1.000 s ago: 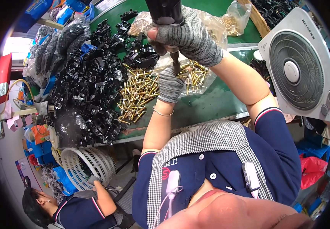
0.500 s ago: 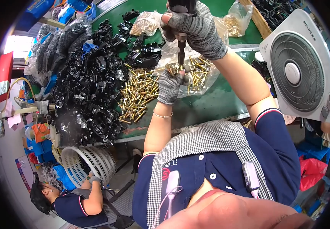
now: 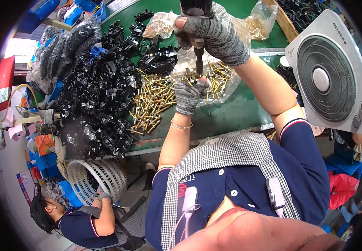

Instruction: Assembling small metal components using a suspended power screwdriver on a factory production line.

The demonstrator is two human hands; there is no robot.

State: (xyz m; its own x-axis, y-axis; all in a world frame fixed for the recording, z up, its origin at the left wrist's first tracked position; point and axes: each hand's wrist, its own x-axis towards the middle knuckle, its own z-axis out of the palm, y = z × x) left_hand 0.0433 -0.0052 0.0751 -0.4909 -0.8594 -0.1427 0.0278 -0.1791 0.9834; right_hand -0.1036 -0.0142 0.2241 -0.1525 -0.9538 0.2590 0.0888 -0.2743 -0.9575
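My right hand, in a grey knit glove with bare fingertips, is closed around a black power screwdriver. The tool points down, its dark bit ending just over the fingers of my left hand. That hand wears a similar glove and is closed on several brass-coloured bolts; whether the bit touches one I cannot tell. A heap of long brass-coloured bolts lies to the left of it. More bolts rest on a clear plastic bag to its right.
Shiny black parts pile up on the left of the green table. Two bags of small fasteners lie at the back. A grey box fan stands at right. A co-worker handles a white basket lower left.
My left hand has shifted slightly to the right, its fingers curling differently over the bolts. The screwdriver has barely moved. The co-worker's head has moved a little to the left.
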